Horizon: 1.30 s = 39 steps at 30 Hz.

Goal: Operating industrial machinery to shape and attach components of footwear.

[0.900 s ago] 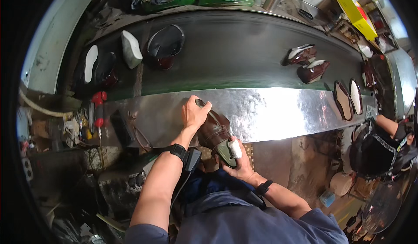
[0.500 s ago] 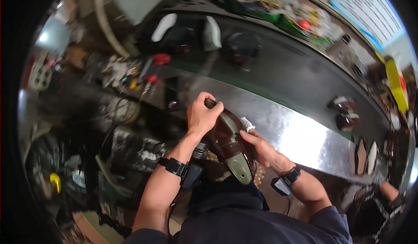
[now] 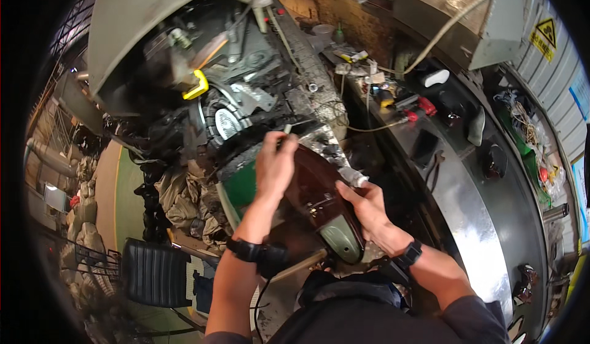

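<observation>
A dark brown leather shoe [image 3: 316, 187] with a small metal buckle is held in front of me, toe end away from my body. Inside its opening sits a pale green shoe last [image 3: 342, 239] with a hole in its heel end. My left hand [image 3: 275, 167] is closed at the toe end, its fingertips partly hidden. Along the right side, my right hand [image 3: 372, 212] grips the shoe, thumb on the upper. A crumpled white piece [image 3: 353, 177], perhaps cloth, sticks out by the right fingers. Just beyond the toe is a grimy machine [image 3: 246, 113].
The machine has a grey hood [image 3: 153, 12] and a yellow part [image 3: 196, 86]. On the right runs a bench [image 3: 467, 221] with a metal edge, bearing shoe parts and red-handled tools [image 3: 424, 105]. A black chair [image 3: 153, 272] stands at the lower left.
My view has turned left, from the bench to the machine. The shoe has come round with both hands and is now in front of the machine.
</observation>
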Each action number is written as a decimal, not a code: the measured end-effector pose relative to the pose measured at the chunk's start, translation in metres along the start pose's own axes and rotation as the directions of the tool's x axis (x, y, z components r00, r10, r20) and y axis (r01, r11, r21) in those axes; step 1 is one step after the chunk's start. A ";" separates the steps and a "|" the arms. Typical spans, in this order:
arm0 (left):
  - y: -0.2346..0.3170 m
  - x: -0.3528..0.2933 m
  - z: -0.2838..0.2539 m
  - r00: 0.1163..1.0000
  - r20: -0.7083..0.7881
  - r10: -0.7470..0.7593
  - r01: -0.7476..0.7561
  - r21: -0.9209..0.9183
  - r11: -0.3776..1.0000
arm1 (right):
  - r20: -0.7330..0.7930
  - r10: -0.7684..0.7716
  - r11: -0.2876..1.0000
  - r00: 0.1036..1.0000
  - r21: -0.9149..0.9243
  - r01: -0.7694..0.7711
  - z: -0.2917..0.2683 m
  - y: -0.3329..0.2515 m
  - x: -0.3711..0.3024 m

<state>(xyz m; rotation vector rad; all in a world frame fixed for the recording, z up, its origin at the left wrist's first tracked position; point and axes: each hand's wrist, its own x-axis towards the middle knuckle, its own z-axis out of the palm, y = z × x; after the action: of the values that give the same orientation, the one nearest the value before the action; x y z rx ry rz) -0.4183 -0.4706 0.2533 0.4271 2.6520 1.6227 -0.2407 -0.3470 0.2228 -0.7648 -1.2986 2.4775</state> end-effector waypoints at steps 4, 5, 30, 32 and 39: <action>-0.021 0.025 -0.106 0.977 0.097 -0.188 0.208 -0.611 0.764 | 0.088 0.102 0.975 0.991 0.190 -0.117 0.085 0.019 0.029; -0.030 0.024 -0.115 0.974 -0.028 -0.226 0.160 -0.622 0.767 | 0.089 0.093 0.976 0.992 0.188 -0.108 0.099 0.022 0.036; -0.113 0.084 -0.107 0.784 0.261 -0.564 0.315 -0.949 0.000 | 0.113 0.030 0.918 0.993 0.389 -0.072 0.222 0.085 0.203; -0.113 0.086 -0.107 0.779 0.269 -0.567 0.319 -0.948 -0.012 | 0.134 0.026 0.922 0.991 0.381 -0.076 0.220 0.086 0.207; -0.107 0.090 -0.104 0.792 0.258 -0.553 0.253 -0.964 -0.087 | 0.143 0.105 0.918 0.984 0.367 -0.151 0.229 0.074 0.203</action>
<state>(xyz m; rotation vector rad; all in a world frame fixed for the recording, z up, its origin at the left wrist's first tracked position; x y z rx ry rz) -0.5439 -0.5860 0.2207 -0.6414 0.7353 2.6576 -0.5336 -0.4591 0.2006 -0.6277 -0.7813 2.7961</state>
